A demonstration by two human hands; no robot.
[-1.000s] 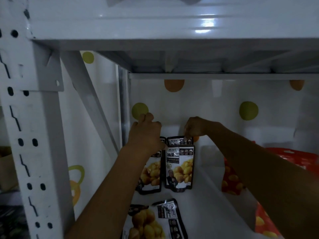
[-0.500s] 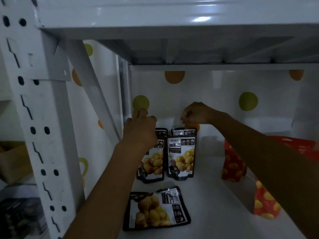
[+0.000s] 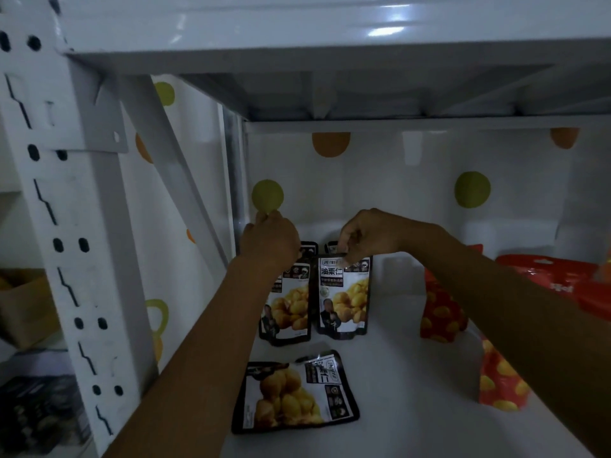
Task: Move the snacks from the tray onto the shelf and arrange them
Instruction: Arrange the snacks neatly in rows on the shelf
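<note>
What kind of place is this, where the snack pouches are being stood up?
Likely a shop or storeroom stocking area: a white slotted metal rack, identical black snack pouches standing on its shelf, with red snack pouches beside them.

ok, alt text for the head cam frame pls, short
Two hands reach into a white metal shelf where two black snack pouches stand side by side: the right hand pinches the top edge of the right pouch, the left hand covers the top of the left pouch. A third black pouch lies flat in front; red pouches stand to the right.
</note>
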